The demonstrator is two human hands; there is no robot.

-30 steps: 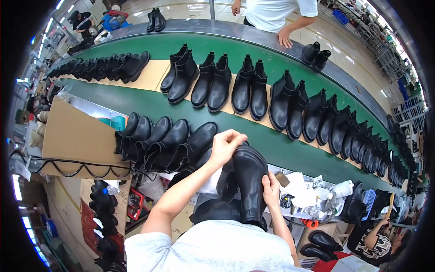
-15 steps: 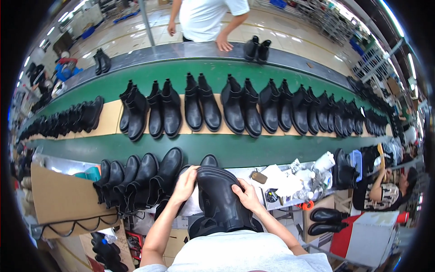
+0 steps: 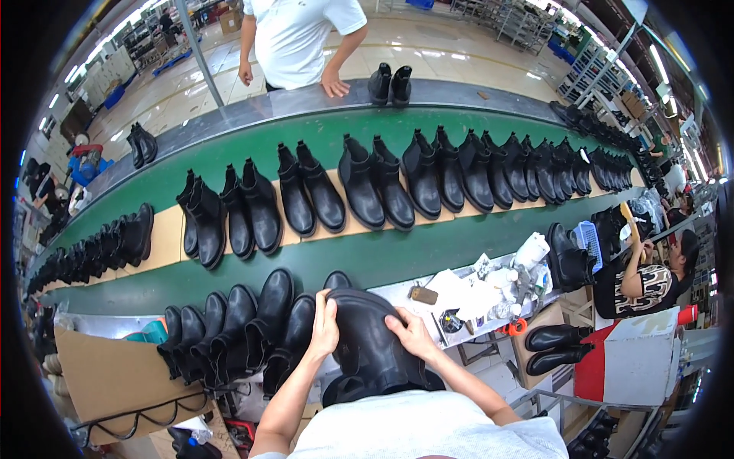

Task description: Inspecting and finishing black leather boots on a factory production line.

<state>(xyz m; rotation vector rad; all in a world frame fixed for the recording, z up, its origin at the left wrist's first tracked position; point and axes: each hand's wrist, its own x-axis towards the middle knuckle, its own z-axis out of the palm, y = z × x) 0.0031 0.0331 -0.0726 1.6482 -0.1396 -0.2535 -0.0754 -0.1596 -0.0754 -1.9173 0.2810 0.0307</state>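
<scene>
Close to my body, both hands hold a black ankle boot (image 3: 361, 325), its toe pointing away from me and its shaft toward my shirt. My left hand (image 3: 325, 329) grips the left side near the toe. Against the right side rest the closed fingers of my right hand (image 3: 411, 335), the thumb on the upper. Part of the boot's shaft overlaps other black material by my waist. Just left of it, several black boots (image 3: 237, 310) lean in a row at the bench edge. Another boot toe (image 3: 336, 281) shows beyond the held one.
A green conveyor belt (image 3: 321, 252) carries paired black boots (image 3: 367, 183) on cardboard. White paper (image 3: 447, 294), bottles and a brown block (image 3: 423, 294) lie on the bench at right. A person (image 3: 298, 46) stands across the belt; another person (image 3: 650, 275) works at right.
The whole view has swung, so the belt and the person across it sit further left and tilted. The boot stays in both my hands, nearly unchanged in pose.
</scene>
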